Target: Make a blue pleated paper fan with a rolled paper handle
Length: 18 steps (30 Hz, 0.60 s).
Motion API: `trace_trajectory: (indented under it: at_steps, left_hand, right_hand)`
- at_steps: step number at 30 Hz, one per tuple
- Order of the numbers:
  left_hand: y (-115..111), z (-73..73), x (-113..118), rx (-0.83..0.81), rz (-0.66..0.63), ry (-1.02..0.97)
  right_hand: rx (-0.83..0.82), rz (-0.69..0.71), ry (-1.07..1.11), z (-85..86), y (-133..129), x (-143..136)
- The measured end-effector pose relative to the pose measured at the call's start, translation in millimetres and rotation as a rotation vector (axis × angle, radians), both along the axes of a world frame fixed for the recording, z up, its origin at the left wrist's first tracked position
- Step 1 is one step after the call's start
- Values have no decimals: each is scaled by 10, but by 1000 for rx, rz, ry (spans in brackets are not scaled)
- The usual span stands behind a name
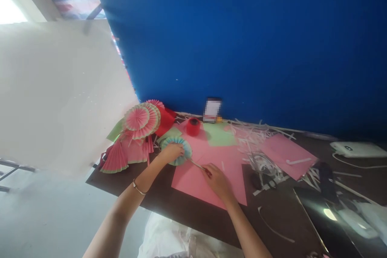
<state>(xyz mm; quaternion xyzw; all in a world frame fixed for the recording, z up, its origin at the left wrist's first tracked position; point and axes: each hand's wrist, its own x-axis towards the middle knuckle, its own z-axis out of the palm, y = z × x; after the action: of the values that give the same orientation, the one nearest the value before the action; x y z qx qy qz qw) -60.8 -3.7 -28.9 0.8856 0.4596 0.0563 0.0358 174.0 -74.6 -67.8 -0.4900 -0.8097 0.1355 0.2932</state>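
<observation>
A round pleated paper fan [186, 147] in pale blue and green stands near the left part of the table. Over its centre lies my left hand [173, 152], fingers curled and closed on the pleats. A thin light stick [196, 164] runs from the fan's lower right edge. My right hand [216, 177] pinches the stick's far end above a pink paper sheet [193, 181]. Just behind the fan sits a red roll [193, 127], perhaps ribbon or tape, apart from both hands.
Pink and green pleated rosettes [137, 119] and a folded fan [115, 159] crowd the table's left end. Green paper [219, 135], white paper strips [250, 137] and another pink sheet [287, 155] lie rightward. A white device [356, 149] and a glossy black panel [314, 213] are at right.
</observation>
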Motion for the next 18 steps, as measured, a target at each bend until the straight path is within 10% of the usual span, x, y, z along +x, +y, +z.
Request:
trace_trajectory:
  at_steps: [18]
  left_hand:
    - [-98, 210, 132, -74, 381, 69]
  right_hand:
    - [124, -314, -77, -111, -261, 721]
